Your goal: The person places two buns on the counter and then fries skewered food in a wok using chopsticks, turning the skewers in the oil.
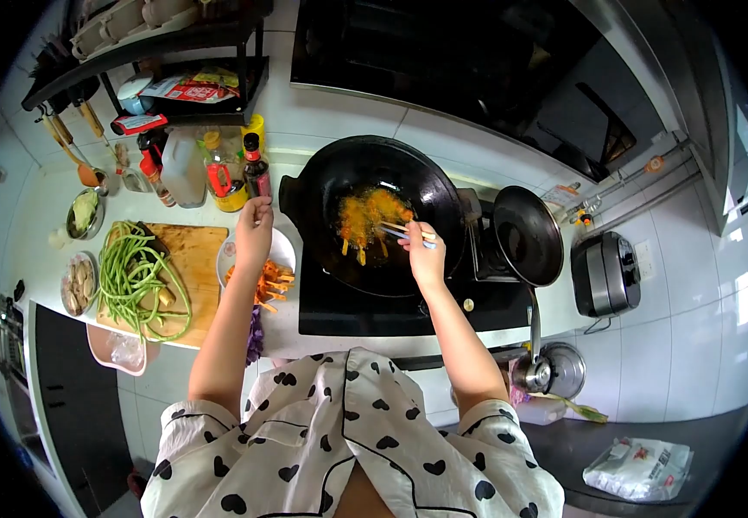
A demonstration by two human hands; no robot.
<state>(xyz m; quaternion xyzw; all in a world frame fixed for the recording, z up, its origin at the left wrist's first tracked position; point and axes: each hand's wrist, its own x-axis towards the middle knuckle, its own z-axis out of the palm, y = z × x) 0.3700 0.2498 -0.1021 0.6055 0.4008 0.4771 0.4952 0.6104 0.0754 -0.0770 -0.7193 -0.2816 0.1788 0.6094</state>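
My right hand [422, 248] is closed around a pair of chopsticks [394, 230], whose tips reach into a black wok [426, 186]. Orange, battered-looking strips [365, 216] sit in bubbling oil at the wok's middle. To the left, my left hand [255, 231] hovers by the wok's left handle, fingers drawn together; whether anything is between them, I cannot make out. Below that forearm is a white plate [281, 249] with more orange strips [272, 285], partly covered by my arm. A dark sauce bottle [256, 168] stands just beyond my left fingertips.
Long green beans [136, 276] lie on a wooden cutting board [210, 242] at left, near a bowl of pale pieces [79, 283]. Bottles, including an oil bottle [225, 173], line the back. A frying pan [527, 235] and a rice cooker [605, 274] are at right.
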